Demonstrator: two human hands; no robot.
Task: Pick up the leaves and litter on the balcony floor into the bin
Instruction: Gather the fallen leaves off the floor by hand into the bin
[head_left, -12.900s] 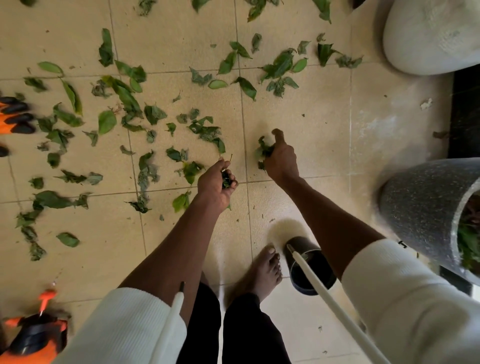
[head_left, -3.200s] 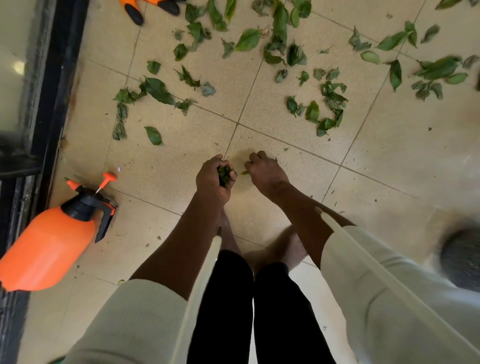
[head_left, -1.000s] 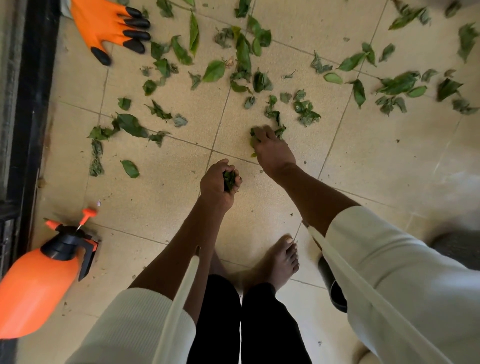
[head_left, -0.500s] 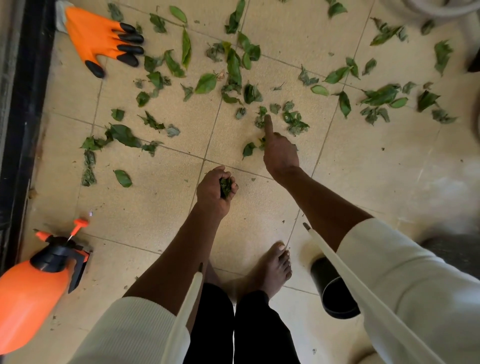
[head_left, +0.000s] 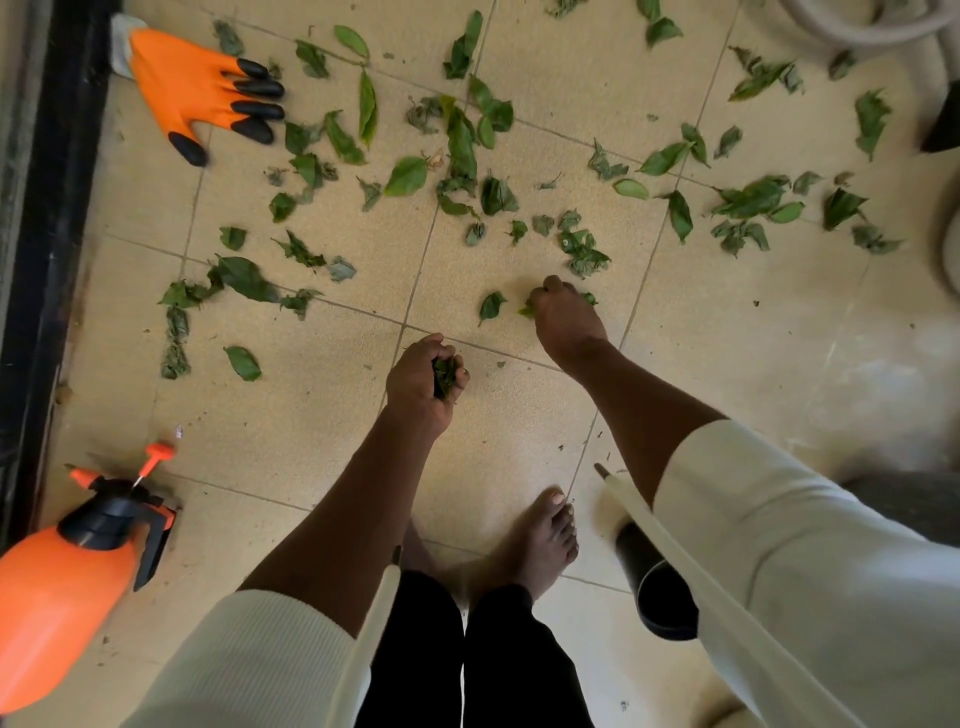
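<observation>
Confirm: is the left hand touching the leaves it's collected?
Touching. The head view shows the left hand with fingers curled round a wad of leaves, which pokes out between them.

Soft even daylight, faint shadows; wide-angle bending at edges; slight motion blur, right edge smeared

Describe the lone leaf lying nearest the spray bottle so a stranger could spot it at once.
Start at the orange spray bottle lying at the lower left, beside the black door frame. Look up and to the right across the tan floor tiles to a single flat, oval green leaf. Unlike the crumpled dark scraps just left of it, it lies smooth, whole and apart.
</observation>
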